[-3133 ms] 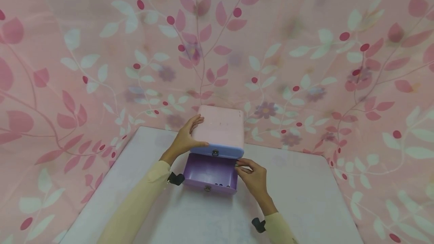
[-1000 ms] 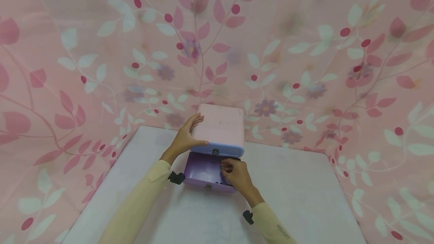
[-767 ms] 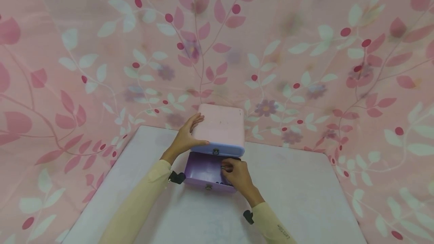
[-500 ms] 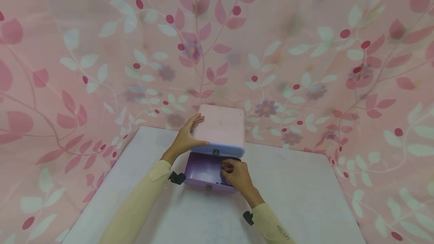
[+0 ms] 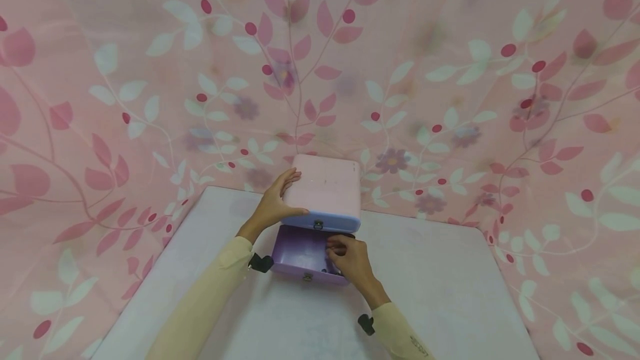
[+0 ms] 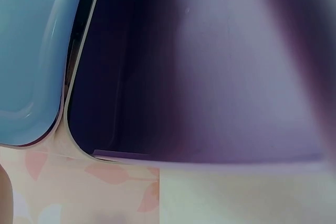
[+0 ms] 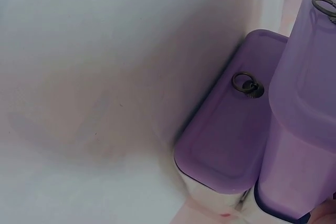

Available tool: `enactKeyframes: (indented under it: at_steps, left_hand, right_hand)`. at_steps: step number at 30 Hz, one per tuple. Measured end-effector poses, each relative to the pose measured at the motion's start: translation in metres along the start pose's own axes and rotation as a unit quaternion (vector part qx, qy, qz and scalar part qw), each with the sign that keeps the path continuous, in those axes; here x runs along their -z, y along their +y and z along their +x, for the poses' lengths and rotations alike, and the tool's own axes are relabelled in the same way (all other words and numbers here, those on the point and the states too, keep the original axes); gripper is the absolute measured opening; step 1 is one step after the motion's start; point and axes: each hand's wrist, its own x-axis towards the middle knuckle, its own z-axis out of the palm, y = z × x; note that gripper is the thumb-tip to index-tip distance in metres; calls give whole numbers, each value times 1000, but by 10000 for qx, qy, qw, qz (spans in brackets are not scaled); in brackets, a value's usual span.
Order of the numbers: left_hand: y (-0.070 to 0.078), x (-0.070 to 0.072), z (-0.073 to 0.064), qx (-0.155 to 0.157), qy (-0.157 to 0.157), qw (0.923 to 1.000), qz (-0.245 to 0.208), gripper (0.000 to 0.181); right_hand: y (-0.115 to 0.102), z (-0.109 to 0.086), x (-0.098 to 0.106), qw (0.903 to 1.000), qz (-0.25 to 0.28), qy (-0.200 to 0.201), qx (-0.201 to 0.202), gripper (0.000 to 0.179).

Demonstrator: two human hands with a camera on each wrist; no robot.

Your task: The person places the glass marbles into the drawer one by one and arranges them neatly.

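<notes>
A small chest with a pink top (image 5: pixel 325 185) stands at the back of the table. Its blue drawer (image 5: pixel 330 221) is pushed in. Below, a purple drawer (image 5: pixel 300 249) is pulled out and several small dark pieces (image 5: pixel 324 271) lie near its front right corner. My left hand (image 5: pixel 272 204) rests on the chest's left side, thumb straight along the upper front edge. My right hand (image 5: pixel 350 257) reaches over the drawer's right wall, fingertips close together inside it; I cannot tell whether they pinch anything. In the left wrist view the purple drawer's inside (image 6: pixel 241 77) shows large.
A second purple drawer (image 7: pixel 226 124) with a ring pull (image 7: pixel 244 83) sits pushed in beside the open one. The white table (image 5: pixel 425 282) extends in front and to both sides. A pink leaf-patterned cloth (image 5: pixel 430 99) hangs close behind the chest.
My right hand has moved left from the drawer's right rim into the drawer. A small greenish piece seen at its fingertips earlier no longer shows. My left hand stays in place.
</notes>
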Motion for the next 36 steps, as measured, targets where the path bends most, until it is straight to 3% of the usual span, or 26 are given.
enactKeyframes:
  at_steps: [8,16,25,36]
  left_hand:
    - [4,-1,0,-45,-4,10000,-31,108]
    - [2,-1,0,-20,-23,10000,-82,109]
    - [3,0,1,-13,-4,10000,-10,110]
    - [4,0,1,-68,-15,10000,-2,109]
  right_hand:
    - [-2,-4,1,9994,272,177,69,24]
    - [-6,-9,5,9957,621,682,104,20]
    - [-16,-16,14,9871,810,1081,857,16]
    - [-69,-26,16,9725,820,1033,1918,18]
